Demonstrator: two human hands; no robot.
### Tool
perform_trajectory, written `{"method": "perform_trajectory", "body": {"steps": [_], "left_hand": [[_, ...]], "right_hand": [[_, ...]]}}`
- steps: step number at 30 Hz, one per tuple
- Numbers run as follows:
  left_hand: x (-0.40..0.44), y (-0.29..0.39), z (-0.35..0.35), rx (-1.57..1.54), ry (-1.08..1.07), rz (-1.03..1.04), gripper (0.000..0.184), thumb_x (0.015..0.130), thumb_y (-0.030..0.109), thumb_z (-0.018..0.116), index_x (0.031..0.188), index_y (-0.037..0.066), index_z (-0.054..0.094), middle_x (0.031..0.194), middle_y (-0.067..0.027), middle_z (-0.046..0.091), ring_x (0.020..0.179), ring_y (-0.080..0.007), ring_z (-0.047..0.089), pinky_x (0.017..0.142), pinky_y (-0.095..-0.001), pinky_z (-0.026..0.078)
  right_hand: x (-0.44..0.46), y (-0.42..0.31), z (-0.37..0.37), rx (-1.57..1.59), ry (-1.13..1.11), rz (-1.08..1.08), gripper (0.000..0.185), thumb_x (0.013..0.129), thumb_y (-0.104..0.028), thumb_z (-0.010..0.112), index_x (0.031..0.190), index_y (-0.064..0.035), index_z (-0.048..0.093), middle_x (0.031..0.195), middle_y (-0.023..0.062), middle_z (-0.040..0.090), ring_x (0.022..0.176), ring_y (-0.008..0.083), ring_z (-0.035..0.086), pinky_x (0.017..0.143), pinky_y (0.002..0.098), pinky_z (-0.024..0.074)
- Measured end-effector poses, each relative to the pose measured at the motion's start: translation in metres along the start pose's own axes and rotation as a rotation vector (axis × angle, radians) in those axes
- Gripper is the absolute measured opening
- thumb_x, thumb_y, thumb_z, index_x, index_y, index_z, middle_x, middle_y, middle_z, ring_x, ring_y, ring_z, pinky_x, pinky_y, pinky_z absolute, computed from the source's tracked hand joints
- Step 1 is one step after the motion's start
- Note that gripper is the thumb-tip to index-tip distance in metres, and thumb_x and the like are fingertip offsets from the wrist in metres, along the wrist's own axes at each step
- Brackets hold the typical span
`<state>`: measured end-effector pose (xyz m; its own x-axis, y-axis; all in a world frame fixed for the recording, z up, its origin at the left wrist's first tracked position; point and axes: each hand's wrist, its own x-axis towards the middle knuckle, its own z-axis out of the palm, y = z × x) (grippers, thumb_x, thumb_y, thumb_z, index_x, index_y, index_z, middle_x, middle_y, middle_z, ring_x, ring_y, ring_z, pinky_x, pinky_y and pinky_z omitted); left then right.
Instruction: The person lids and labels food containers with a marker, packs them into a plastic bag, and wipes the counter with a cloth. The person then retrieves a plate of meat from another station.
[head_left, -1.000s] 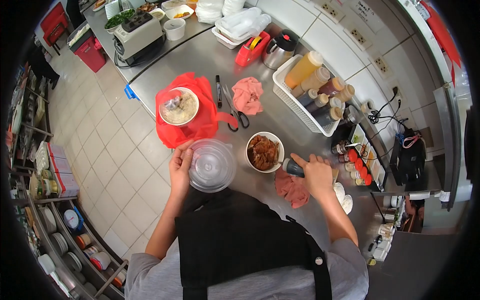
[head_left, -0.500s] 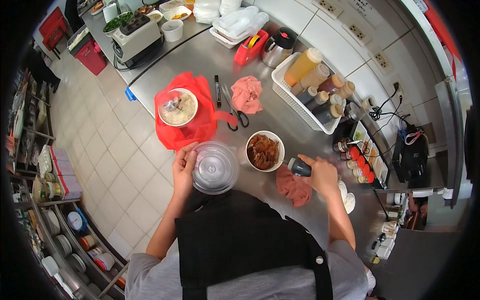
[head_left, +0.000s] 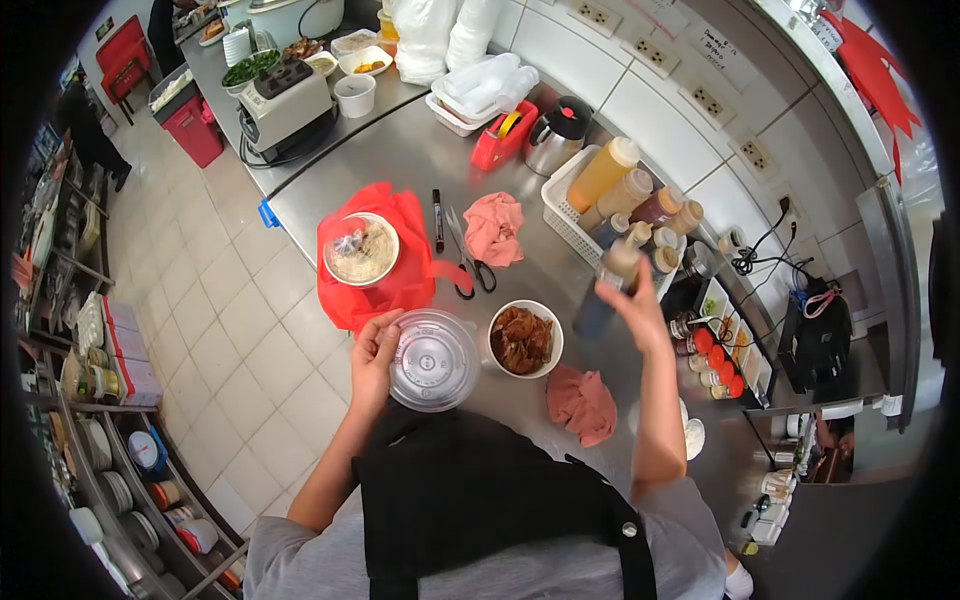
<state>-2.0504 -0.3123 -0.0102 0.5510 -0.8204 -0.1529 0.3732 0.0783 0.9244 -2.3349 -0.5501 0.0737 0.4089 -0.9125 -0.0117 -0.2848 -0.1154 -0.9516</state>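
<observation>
My left hand [head_left: 376,352] pinches the rim of a clear round plastic lid [head_left: 434,362], held level near the counter edge. In my right hand [head_left: 637,312] is a squeeze bottle of dark sauce [head_left: 597,300], slightly blurred, beside the white basket. Between the two hands stands a white paper bowl [head_left: 557,358] filled with glossy brown meat pieces [head_left: 521,340]. Beyond the lid, a second bowl [head_left: 362,250], with pale contents and a small clear plastic packet on top, sits in an opened red bag [head_left: 412,285].
A white basket [head_left: 566,226] of several sauce bottles stands along the wall. Scissors [head_left: 470,262], a marker [head_left: 438,220] and a pink cloth [head_left: 493,228] lie on the steel counter [head_left: 380,150]. Another pink cloth [head_left: 581,405] is near me. Red-lidded jars [head_left: 712,365] stand right.
My right hand has lifted the sauce bottle away from the meat bowl, turned it from tipped to roughly upright and carried it toward the basket. My left hand still holds the lid.
</observation>
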Motion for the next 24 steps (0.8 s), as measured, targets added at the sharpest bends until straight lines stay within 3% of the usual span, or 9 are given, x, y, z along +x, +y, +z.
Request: {"method": "perform_trajectory", "body": {"steps": [2,6,8,14,17,18,19,23,24], "left_hand": [[0.001,0.000,0.003,0.007,-0.012,0.003,0.027,0.098,0.013,0.049,0.120,-0.001,0.054,0.102,-0.0057,0.064,0.092,-0.0098,0.059,0.082,-0.0233,0.046],[0.000,-0.004,0.001,0.036,-0.006,0.019,0.027,0.098,0.014,0.050,0.121,0.000,0.054,0.102,-0.0049,0.064,0.091,-0.0095,0.059,0.082,-0.0235,0.045],[-0.002,-0.007,-0.002,0.029,0.073,0.038,0.028,0.097,0.016,0.051,0.120,0.001,0.055,0.102,-0.0046,0.063,0.091,-0.0093,0.058,0.082,-0.0238,0.045],[-0.007,-0.001,-0.010,0.030,0.134,0.039,0.029,0.096,0.019,0.053,0.118,0.001,0.056,0.102,-0.0026,0.062,0.092,-0.0088,0.057,0.083,-0.0233,0.045],[-0.005,-0.003,-0.014,0.049,0.138,0.022,0.029,0.096,0.019,0.053,0.118,0.001,0.056,0.103,-0.0026,0.062,0.091,-0.0087,0.057,0.083,-0.0233,0.045],[-0.004,-0.003,-0.013,0.054,0.136,0.028,0.029,0.096,0.019,0.053,0.119,0.001,0.056,0.102,-0.0024,0.062,0.091,-0.0085,0.057,0.083,-0.0232,0.045],[-0.003,-0.004,-0.012,0.058,0.135,0.034,0.029,0.096,0.019,0.053,0.119,0.001,0.056,0.101,-0.0022,0.062,0.090,-0.0082,0.057,0.082,-0.0231,0.045],[0.002,-0.008,-0.007,0.053,0.090,0.021,0.028,0.097,0.017,0.052,0.119,0.000,0.056,0.103,-0.0044,0.063,0.092,-0.0090,0.057,0.083,-0.0235,0.044],[0.003,-0.009,-0.004,0.064,0.057,0.012,0.028,0.097,0.017,0.052,0.119,0.000,0.056,0.103,-0.0045,0.063,0.092,-0.0088,0.057,0.083,-0.0232,0.044]], "right_hand": [[0.048,0.002,0.005,-0.191,0.203,-0.311,0.072,0.073,-0.023,0.081,0.127,-0.0042,0.037,0.118,0.0119,0.056,0.110,0.0213,0.054,0.095,0.0336,0.0415],[0.132,0.023,0.037,-0.362,0.500,-0.419,0.074,0.069,-0.023,0.082,0.123,-0.0028,0.036,0.111,0.0218,0.057,0.105,0.0337,0.057,0.092,0.0392,0.0439],[0.158,0.039,0.056,-0.428,0.558,-0.262,0.072,0.068,-0.022,0.082,0.120,-0.0011,0.036,0.110,0.0259,0.058,0.103,0.0409,0.057,0.089,0.0435,0.0450],[0.183,0.086,0.053,-0.558,0.544,-0.029,0.070,0.073,-0.027,0.078,0.123,0.0015,0.038,0.107,0.0308,0.059,0.099,0.0459,0.058,0.086,0.0480,0.0459],[0.156,0.070,0.023,-0.707,0.668,-0.289,0.038,0.078,-0.018,0.069,0.110,-0.0030,0.055,0.106,0.0203,0.062,0.097,0.0381,0.060,0.083,0.0439,0.0485],[0.141,0.056,0.012,-0.773,0.772,-0.214,0.029,0.077,-0.010,0.065,0.105,-0.0055,0.059,0.106,0.0156,0.061,0.095,0.0344,0.060,0.081,0.0426,0.0493],[0.133,0.061,-0.005,-0.703,0.805,-0.240,0.030,0.077,-0.007,0.061,0.107,-0.0049,0.058,0.108,0.0156,0.060,0.094,0.0340,0.060,0.079,0.0438,0.0492],[0.111,0.062,-0.030,-0.876,0.790,0.029,0.044,0.080,-0.008,0.061,0.119,0.0030,0.044,0.107,0.0253,0.059,0.097,0.0373,0.061,0.082,0.0447,0.0492],[0.118,0.072,-0.034,-0.907,0.620,0.169,0.050,0.080,-0.011,0.064,0.120,0.0040,0.039,0.107,0.0271,0.060,0.098,0.0384,0.061,0.083,0.0449,0.0490]]}}
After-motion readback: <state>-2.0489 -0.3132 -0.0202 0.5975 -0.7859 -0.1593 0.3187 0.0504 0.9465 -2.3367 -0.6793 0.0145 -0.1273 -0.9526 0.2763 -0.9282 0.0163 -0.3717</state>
